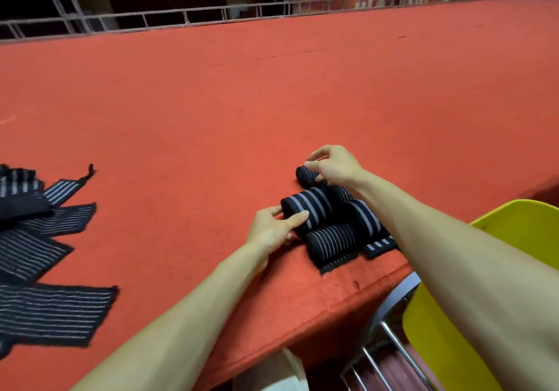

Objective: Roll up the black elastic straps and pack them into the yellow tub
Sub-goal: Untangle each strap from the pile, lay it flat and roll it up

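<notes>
1. Straps in black with pale stripes sit in two lots on the red tabletop (272,103): flat straps (51,312) fanned out at the near left, and rolled ones bunched by the front edge at the right.
2. Nearest of all, the yellow tub (438,339) stands below and beside that edge, under the right forearm. No strap shows in the part of it that is in view.
3. Closest to the edge lies a fine-striped roll (331,241), its loose tail flat on the tabletop.
4. Just behind it, the left hand (272,230) curls thumb and fingers round the end of a wide-striped roll (311,204).
5. Farther back, the right hand (332,162) pinches a small roll (305,176) from above with its fingertips.
6. The step looks like gathering finished rolls for the tub. To do it well, squeeze each roll across its coils so the tail is trapped. Press the bunch together from both ends and carry it low over the edge, because elastic springs open once the squeeze slackens.
7. Beyond, a metal railing (181,17) borders the far side.
</notes>
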`<state>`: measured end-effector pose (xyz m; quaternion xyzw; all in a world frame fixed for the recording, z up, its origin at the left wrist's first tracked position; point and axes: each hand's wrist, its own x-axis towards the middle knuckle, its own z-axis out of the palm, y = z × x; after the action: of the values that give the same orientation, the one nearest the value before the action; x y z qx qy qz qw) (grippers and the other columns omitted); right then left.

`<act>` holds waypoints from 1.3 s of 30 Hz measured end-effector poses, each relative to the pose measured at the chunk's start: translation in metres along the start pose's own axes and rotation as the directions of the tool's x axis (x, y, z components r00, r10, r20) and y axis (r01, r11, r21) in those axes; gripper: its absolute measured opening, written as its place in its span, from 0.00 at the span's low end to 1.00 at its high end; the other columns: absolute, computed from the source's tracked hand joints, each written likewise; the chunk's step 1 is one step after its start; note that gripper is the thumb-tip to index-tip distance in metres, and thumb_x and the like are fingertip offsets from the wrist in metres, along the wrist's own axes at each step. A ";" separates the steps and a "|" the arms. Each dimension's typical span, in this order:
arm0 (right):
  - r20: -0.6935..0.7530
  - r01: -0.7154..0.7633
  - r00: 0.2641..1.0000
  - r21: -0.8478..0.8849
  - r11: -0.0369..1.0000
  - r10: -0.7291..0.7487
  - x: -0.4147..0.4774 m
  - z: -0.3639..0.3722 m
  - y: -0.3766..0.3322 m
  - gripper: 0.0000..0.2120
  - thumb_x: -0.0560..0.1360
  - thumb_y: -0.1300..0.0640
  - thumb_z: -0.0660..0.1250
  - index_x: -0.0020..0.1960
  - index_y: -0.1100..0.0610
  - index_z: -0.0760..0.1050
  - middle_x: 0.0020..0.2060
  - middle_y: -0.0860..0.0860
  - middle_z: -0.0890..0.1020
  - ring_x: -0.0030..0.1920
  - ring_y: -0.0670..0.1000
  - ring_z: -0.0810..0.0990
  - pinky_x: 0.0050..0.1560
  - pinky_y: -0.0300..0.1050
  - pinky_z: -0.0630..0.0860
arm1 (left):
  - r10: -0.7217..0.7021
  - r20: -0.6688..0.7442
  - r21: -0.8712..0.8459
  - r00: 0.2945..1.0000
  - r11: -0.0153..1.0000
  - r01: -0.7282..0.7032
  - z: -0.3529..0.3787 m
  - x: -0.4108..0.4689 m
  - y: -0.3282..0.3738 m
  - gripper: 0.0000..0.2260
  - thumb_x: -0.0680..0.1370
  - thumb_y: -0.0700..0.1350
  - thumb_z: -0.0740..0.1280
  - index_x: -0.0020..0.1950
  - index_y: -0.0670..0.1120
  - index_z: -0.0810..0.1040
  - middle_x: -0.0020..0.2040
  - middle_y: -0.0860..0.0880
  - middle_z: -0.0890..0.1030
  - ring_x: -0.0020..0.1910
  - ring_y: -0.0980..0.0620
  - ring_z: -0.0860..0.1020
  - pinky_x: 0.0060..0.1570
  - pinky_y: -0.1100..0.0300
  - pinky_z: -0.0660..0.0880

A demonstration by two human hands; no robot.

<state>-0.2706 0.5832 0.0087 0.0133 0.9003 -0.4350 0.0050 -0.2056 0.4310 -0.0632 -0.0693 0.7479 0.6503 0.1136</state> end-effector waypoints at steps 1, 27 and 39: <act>-0.002 0.003 1.000 -0.014 1.000 -0.003 0.000 0.001 0.000 0.10 0.76 0.53 0.69 0.56 0.55 0.78 0.52 0.52 0.83 0.49 0.53 0.83 0.47 0.42 0.75 | 0.027 -0.006 0.063 1.000 0.998 -0.026 0.001 0.000 -0.001 0.07 0.74 0.50 0.73 0.48 0.55 0.77 0.28 0.56 0.76 0.23 0.59 0.69 0.25 0.68 0.66; 0.598 0.497 0.732 -0.142 0.856 -0.325 -0.114 0.286 -0.166 0.09 0.76 0.55 0.68 0.55 0.55 0.80 0.50 0.50 0.83 0.50 0.48 0.78 0.46 0.34 0.66 | 0.371 -0.300 0.773 0.879 0.634 -0.004 -0.350 -0.172 -0.098 0.15 0.75 0.37 0.66 0.60 0.47 0.81 0.56 0.50 0.78 0.60 0.51 0.73 0.65 0.59 0.67; 0.596 0.459 0.748 -0.149 0.876 -0.291 -0.099 0.364 -0.188 0.15 0.77 0.44 0.67 0.47 0.56 0.79 0.45 0.51 0.82 0.47 0.50 0.79 0.50 0.47 0.72 | 0.691 -0.041 0.939 0.722 0.275 -0.209 -0.391 -0.154 -0.127 0.17 0.78 0.56 0.59 0.46 0.48 0.83 0.40 0.53 0.81 0.40 0.50 0.77 0.40 0.54 0.74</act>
<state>-0.1775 0.1793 -0.0688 -0.2976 0.8957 -0.2767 0.1804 -0.0559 0.0191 -0.0947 0.0776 0.9602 0.1217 -0.2393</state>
